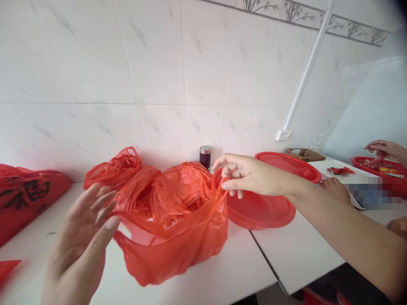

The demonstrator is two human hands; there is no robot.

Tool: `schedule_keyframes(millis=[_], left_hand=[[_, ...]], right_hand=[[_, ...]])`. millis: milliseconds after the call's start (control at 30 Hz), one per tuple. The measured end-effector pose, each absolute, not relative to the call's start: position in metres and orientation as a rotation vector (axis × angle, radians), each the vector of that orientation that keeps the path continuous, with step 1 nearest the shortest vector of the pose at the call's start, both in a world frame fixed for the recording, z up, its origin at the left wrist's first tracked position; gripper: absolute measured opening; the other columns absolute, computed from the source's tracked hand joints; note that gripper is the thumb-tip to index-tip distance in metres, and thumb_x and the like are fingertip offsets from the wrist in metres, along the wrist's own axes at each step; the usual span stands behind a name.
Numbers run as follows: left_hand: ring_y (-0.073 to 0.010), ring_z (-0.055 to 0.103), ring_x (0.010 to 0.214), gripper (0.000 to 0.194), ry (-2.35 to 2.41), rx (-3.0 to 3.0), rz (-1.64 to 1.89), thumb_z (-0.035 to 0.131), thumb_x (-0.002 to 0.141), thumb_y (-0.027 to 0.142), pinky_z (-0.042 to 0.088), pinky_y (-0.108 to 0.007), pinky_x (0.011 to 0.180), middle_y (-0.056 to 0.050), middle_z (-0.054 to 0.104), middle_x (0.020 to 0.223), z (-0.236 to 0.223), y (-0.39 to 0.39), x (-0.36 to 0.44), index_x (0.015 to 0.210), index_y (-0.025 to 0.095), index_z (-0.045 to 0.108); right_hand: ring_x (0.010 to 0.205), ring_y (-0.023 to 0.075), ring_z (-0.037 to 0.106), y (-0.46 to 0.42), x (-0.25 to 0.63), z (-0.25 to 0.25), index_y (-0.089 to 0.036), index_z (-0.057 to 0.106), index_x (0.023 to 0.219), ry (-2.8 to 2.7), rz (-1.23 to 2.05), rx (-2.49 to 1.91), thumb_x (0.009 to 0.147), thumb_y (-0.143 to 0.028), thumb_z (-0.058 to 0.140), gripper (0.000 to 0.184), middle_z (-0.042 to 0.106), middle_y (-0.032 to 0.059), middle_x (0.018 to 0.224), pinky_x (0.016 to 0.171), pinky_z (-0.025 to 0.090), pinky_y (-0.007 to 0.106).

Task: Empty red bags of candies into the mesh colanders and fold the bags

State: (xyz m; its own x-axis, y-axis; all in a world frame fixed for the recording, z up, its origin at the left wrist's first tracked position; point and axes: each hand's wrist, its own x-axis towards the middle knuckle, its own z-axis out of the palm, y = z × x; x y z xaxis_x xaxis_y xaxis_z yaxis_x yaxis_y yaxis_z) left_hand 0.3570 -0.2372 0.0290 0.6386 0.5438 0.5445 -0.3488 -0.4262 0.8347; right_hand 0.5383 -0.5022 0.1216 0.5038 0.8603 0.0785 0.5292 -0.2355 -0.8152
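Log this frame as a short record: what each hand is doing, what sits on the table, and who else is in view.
left hand: open, fingers on the near rim of the red bag
right hand: pinching the bag's far rim
bag: open, crumpled red bags inside
table: white, against a tiled wall
baskets: two red ones right of the bag
flask: dark, steel cap, by the wall
others: another person's hand at far right over a red tray

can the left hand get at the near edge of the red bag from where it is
Probably yes. The left hand is open right beside the red bag, its fingertips at the near edge with nothing between them. The right hand pinches the bag's far rim.
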Motion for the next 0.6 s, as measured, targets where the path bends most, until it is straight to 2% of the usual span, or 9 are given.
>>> schedule_keyframes(millis=[100, 233, 300, 433, 500, 533, 567, 600], left_hand=[[-0.0317, 0.045, 0.131, 0.068, 0.138, 1.738, 0.811, 0.063, 0.080, 0.049, 0.036, -0.054, 0.110, 0.002, 0.048, 0.143, 0.031, -0.240, 0.362, 0.141, 0.048, 0.033], [-0.0331, 0.039, 0.135, 0.075, 0.318, 1.911, 0.697, 0.062, 0.079, 0.055, 0.032, -0.058, 0.110, -0.002, 0.043, 0.148, 0.006, -0.238, 0.354, 0.144, 0.046, 0.027], [-0.0320, 0.038, 0.136, 0.074, 0.361, 1.910, 0.653, 0.059, 0.081, 0.054, 0.031, -0.057, 0.110, -0.003, 0.042, 0.148, -0.008, -0.240, 0.353, 0.146, 0.044, 0.024], [-0.0316, 0.027, 0.141, 0.082, 0.213, 1.949, 0.397, 0.063, 0.079, 0.052, 0.032, -0.052, 0.110, -0.005, 0.027, 0.157, -0.016, -0.258, 0.367, 0.148, 0.039, 0.020], [-0.0324, 0.027, 0.141, 0.073, 0.133, 1.952, 0.259, 0.065, 0.078, 0.051, 0.036, -0.048, 0.107, -0.007, 0.031, 0.154, -0.011, -0.267, 0.380, 0.142, 0.035, 0.034], [-0.0318, 0.031, 0.139, 0.058, 0.097, 1.933, 0.194, 0.063, 0.080, 0.050, 0.038, -0.046, 0.106, -0.008, 0.040, 0.148, -0.007, -0.271, 0.387, 0.132, 0.031, 0.047], [-0.0305, 0.038, 0.134, 0.040, 0.064, 1.885, 0.134, 0.060, 0.083, 0.050, 0.041, -0.043, 0.103, -0.009, 0.051, 0.137, -0.004, -0.274, 0.394, 0.116, 0.028, 0.058], [-0.0282, 0.049, 0.124, 0.029, 0.031, 1.805, 0.080, 0.054, 0.086, 0.050, 0.043, -0.041, 0.100, -0.008, 0.061, 0.118, 0.000, -0.277, 0.400, 0.097, 0.025, 0.061]], right_hand=[[0.070, 0.0115, 0.063, -0.482, 0.533, 0.125, -0.027, 0.052, 0.114, -1.236, 0.451, -1.863, 0.084, -0.022, 0.060, 0.031, 0.052, -0.0025, 0.086, 0.059, 0.055, 0.024], [0.070, 0.0108, 0.062, -0.475, 0.533, 0.119, -0.027, 0.054, 0.112, -1.268, 0.393, -1.920, 0.085, -0.022, 0.059, 0.028, 0.051, -0.0023, 0.088, 0.059, 0.053, 0.024], [0.072, 0.0115, 0.062, -0.479, 0.536, 0.116, -0.028, 0.055, 0.113, -1.265, 0.387, -1.948, 0.085, -0.024, 0.059, 0.029, 0.052, -0.0020, 0.087, 0.060, 0.052, 0.024], [0.074, 0.0113, 0.059, -0.489, 0.539, 0.114, -0.027, 0.055, 0.117, -1.229, 0.332, -1.970, 0.085, -0.026, 0.060, 0.032, 0.054, -0.0004, 0.091, 0.063, 0.050, 0.025], [0.073, 0.0105, 0.057, -0.491, 0.538, 0.116, -0.026, 0.055, 0.118, -1.240, 0.300, -1.979, 0.084, -0.025, 0.059, 0.034, 0.055, -0.0001, 0.092, 0.065, 0.049, 0.026], [0.072, 0.0102, 0.056, -0.492, 0.537, 0.117, -0.026, 0.055, 0.118, -1.252, 0.283, -1.988, 0.084, -0.025, 0.059, 0.034, 0.055, -0.0001, 0.092, 0.066, 0.048, 0.026], [0.072, 0.0100, 0.055, -0.491, 0.537, 0.119, -0.025, 0.056, 0.117, -1.264, 0.261, -2.002, 0.084, -0.025, 0.059, 0.034, 0.056, 0.0000, 0.092, 0.067, 0.048, 0.027], [0.073, 0.0101, 0.054, -0.491, 0.537, 0.121, -0.025, 0.056, 0.116, -1.277, 0.236, -2.018, 0.084, -0.024, 0.059, 0.033, 0.056, 0.0000, 0.092, 0.069, 0.047, 0.027]])
